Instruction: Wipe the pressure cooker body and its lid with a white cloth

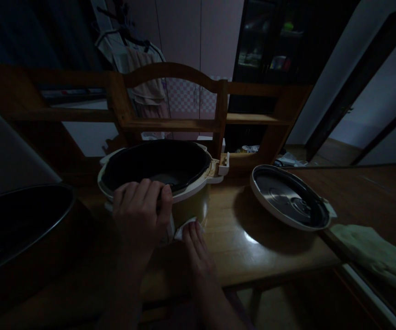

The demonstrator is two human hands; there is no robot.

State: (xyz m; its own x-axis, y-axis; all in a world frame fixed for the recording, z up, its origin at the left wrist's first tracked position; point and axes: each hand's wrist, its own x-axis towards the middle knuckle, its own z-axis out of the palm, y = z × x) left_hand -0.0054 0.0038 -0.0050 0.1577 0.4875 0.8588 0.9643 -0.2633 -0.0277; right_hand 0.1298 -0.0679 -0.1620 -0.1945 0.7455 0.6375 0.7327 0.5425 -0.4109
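Note:
A light-coloured electric cooker (193, 208) with a black interior stands on the wooden desk, its top uncovered. My left hand (141, 208) is closed over its near rim. Low on the cooker's near side, my right hand (198, 245) presses a white wipe (183, 230) where the wall meets the desk. The fingers lie close together over the wipe and hide part of it; whether it is cloth or paper, I cannot tell. The cooker's round lid (277, 195) lies to the right, its metal inner side facing up.
A large dark pot (57, 224) stands at the left edge. Behind the cooker rises a wooden shelf back (170, 123). A pale green cloth (376, 252) lies on the surface at the right. The room is dim.

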